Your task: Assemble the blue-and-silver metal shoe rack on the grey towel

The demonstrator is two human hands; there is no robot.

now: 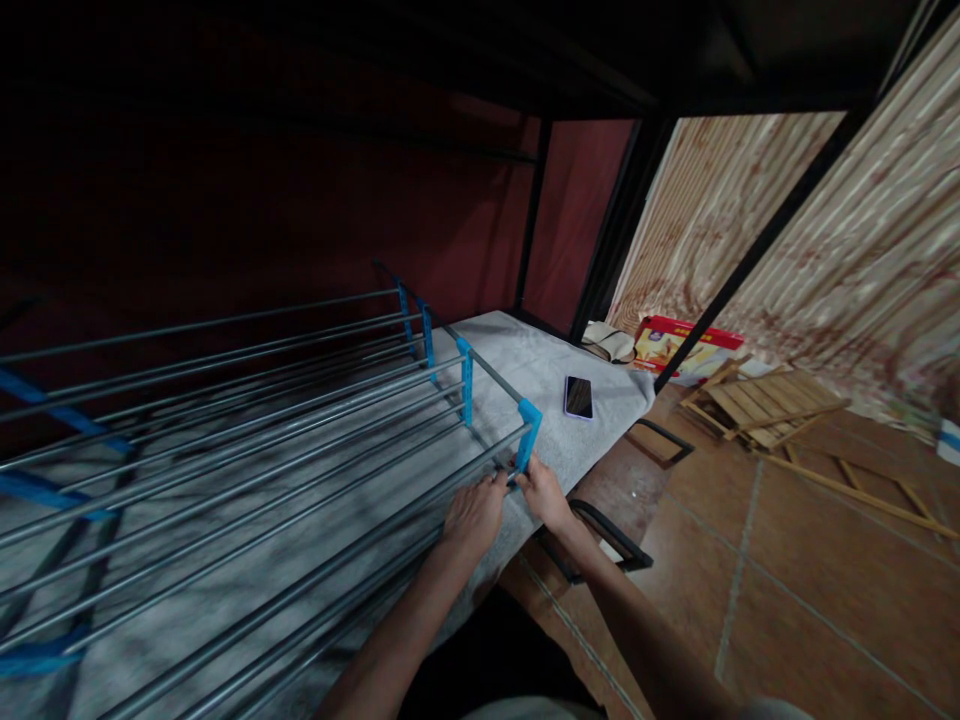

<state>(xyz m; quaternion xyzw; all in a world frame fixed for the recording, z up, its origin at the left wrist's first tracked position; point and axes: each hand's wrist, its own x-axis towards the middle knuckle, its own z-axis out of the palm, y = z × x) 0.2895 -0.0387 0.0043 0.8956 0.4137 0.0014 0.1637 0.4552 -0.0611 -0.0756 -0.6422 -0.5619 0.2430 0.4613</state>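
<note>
A rack of grey metal rods (315,425) with blue plastic connectors lies along a grey cloth-covered surface (510,335). My right hand (544,492) is closed around the lower part of the blue connector (529,420) at the rack's near right corner. Just left of it, my left hand (476,508) grips the end of a metal rod, its fingertips close to that connector. The exact join of rod and connector is hidden behind my fingers. Another blue connector (466,380) stands upright further back, and a grey crossbar (491,370) links the two.
A phone (578,397) lies on the cloth right of the rack. Black metal posts (534,215) and an overhead frame surround the surface. On the tiled floor are a red box (686,345), a wooden folding chair (780,405) and black metal loops (615,540). Patterned curtains (750,220) hang behind.
</note>
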